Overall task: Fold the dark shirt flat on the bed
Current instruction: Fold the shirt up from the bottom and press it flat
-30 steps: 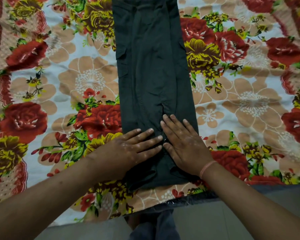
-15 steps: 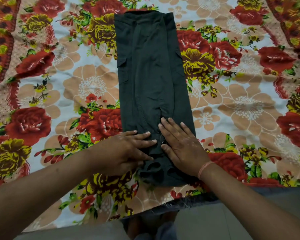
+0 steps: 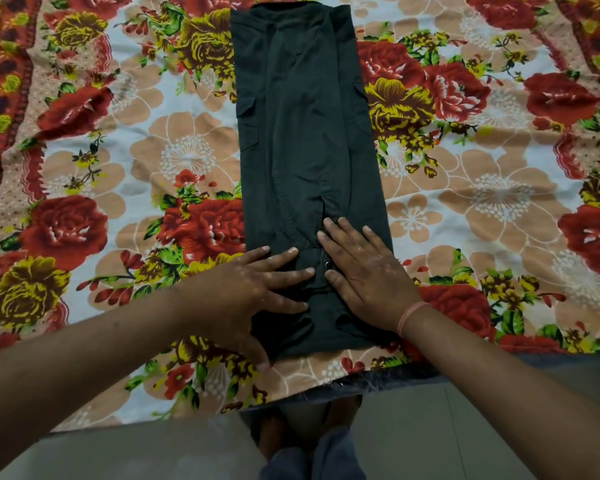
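The dark shirt (image 3: 302,133) lies on the bed as a long narrow strip running away from me, its sides folded inward. Both hands are at its near end. My left hand (image 3: 250,292) lies across the shirt's near left edge with straight fingers on the cloth and the thumb down at the hem's left corner. My right hand (image 3: 364,271) presses flat on the near right part, fingers spread and pointing away. A small metal snap (image 3: 327,264) shows between the two hands.
A floral bedsheet (image 3: 118,202) in red, yellow and peach covers the bed on all sides of the shirt. The bed's near edge (image 3: 378,384) runs just below the hem. Grey floor (image 3: 447,427) and my legs (image 3: 309,445) are below it.
The view has tilted, so more of the shirt's far end shows. My left hand has slid toward the near left corner, thumb reaching down to the hem. My right hand stays flat.
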